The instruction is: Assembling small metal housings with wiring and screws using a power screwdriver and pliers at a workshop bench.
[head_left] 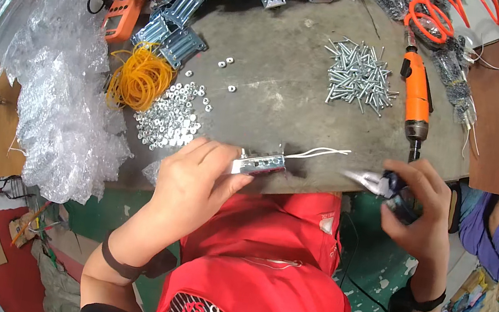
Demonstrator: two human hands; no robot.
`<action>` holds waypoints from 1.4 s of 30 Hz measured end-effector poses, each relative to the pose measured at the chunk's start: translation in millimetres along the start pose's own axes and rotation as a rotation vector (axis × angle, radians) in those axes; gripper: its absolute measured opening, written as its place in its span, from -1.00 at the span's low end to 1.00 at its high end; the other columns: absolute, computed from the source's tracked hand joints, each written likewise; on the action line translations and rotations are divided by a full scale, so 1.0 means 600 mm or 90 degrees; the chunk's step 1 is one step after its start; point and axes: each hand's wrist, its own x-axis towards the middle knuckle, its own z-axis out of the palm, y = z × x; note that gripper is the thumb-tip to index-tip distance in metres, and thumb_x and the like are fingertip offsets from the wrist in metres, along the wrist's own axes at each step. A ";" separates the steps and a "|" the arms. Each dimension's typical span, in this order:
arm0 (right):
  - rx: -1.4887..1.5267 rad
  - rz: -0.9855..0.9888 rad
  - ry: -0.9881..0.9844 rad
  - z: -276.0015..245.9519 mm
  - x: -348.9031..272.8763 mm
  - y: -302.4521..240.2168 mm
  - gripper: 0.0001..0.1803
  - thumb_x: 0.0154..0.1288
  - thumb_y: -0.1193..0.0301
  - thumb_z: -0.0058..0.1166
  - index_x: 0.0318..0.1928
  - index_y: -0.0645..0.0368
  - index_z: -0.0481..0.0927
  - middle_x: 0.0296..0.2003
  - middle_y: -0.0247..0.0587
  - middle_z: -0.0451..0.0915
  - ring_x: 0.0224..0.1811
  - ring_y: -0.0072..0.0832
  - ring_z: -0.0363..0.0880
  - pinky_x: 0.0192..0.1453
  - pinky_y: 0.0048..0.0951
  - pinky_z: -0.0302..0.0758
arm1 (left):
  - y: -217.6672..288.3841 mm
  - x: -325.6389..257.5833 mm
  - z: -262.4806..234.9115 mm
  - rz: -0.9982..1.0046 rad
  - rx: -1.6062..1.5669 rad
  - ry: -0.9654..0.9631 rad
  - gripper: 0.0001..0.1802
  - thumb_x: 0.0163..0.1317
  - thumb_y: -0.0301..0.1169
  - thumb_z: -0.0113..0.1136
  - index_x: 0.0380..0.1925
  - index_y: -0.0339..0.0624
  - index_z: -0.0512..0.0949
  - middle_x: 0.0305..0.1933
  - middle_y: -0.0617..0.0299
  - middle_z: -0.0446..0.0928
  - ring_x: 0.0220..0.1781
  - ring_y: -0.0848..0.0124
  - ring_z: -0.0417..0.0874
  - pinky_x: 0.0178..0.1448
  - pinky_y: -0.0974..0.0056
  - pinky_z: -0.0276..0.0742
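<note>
My left hand (195, 177) pinches one end of a small metal-cased part (263, 163) at the table's front edge. Two thin white wires (321, 152) stick out of the part's right end. To the right, my right hand (420, 207) is wrapped round the dark handles of a pair of pliers (374, 182). The jaws point left toward the wires, apart from them and smeared by motion. A heap of small nuts (171, 118) lies just beyond my left hand. Farther back on the right is a pile of screws (358, 75).
An orange power screwdriver (416, 84) with a coiled orange hose (441, 20) lies at the right. Metal brackets (184, 7) are heaped at the back. Yellow rubber bands (140, 78), an orange multimeter (126, 11) and bubble wrap (66, 90) occupy the left.
</note>
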 end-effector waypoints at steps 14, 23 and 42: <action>-0.124 -0.180 -0.164 0.020 0.091 -0.020 -0.46 -0.24 0.28 0.37 -0.11 0.12 0.61 -0.46 -0.23 0.43 -0.44 -0.24 0.48 -0.36 -0.27 0.44 | 0.004 0.007 0.013 0.048 0.029 0.043 -0.61 -0.13 -0.29 0.44 -0.34 -0.24 0.53 -0.40 0.15 0.58 -0.44 0.22 0.58 -0.39 0.22 0.51; -0.073 -0.146 -0.251 0.021 0.109 -0.028 -0.47 -0.17 0.27 0.39 -0.10 0.15 0.60 -0.47 -0.21 0.45 -0.46 -0.23 0.49 -0.37 -0.28 0.45 | 0.022 0.017 0.019 0.033 -0.042 0.046 -0.63 -0.05 -0.32 0.42 -0.30 -0.32 0.55 -0.33 0.06 0.63 -0.38 0.13 0.64 -0.28 0.19 0.55; -0.065 -0.006 -0.062 0.057 0.028 -0.044 -0.60 -0.04 0.24 0.33 -0.14 0.06 0.64 -0.50 -0.25 0.45 -0.46 -0.25 0.51 -0.40 -0.26 0.43 | 0.036 0.007 0.028 0.034 0.030 0.089 -0.77 0.11 -0.36 0.33 -0.31 -0.28 0.57 -0.47 0.07 0.56 -0.46 0.13 0.59 -0.37 0.18 0.46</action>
